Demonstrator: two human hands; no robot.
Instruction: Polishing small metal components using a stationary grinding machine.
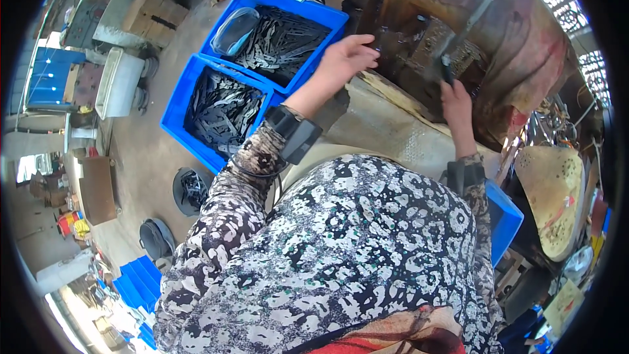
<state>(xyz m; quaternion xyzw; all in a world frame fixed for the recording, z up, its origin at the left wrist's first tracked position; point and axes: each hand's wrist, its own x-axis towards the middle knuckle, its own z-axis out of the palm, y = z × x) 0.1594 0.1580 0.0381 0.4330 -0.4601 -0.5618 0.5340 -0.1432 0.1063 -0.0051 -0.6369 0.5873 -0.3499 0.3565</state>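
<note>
My left hand reaches past the right edge of a blue bin with nothing visible in it, its fingers partly stretched and apart. Thin dark metal strips fill much of this bin. More strips lie in a second blue bin beside it. Closed around a long tool with a dark handle and a greyish blade-like end is my right hand. The tool points up and away over a dark, stained machine recess; its far part is blurred, so its exact kind does not show.
A brownish stained sheet surrounds the recess. In front lies a pale worn ledge. A round dark bucket with strips stands on the floor at left. Behind my right arm is another blue bin, near a yellowish machine guard.
</note>
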